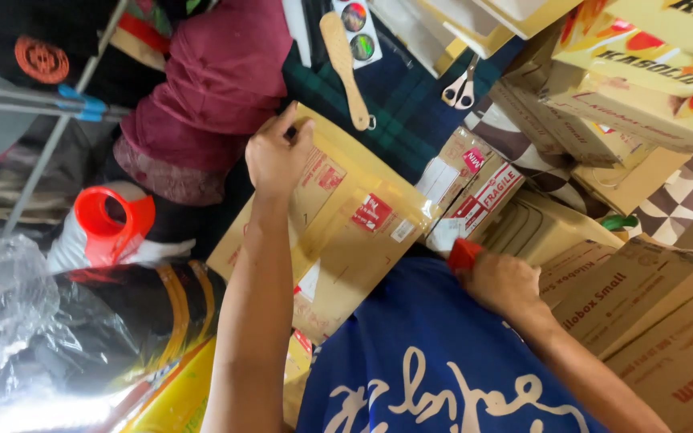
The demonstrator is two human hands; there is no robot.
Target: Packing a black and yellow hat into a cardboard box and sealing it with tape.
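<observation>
Left hand (277,158) stretched forward, fingers gripping cardboard box (338,232) edge; right hand (500,282) clenched round red tool (464,254)

Bright, even daylight-type light, colours saturated, mostly sharp.

Strongest glare at 8 o'clock: clear plastic wrap (18,321) blown out white w/ hot specular streaks. Tape sheen on flat cardboard box (346,224) near centre. Shadows soft & short; darkest patch at 10–11 o'clock, detail lost in black. Left hand (277,156) sharp, right hand (503,282) slightly soft, blue shirt (435,361) at 6 o'clock close & a bit blurred. Wide-angle stretch at edges, esp. yellow boxes (643,48) at 1–2 o'clock.
</observation>
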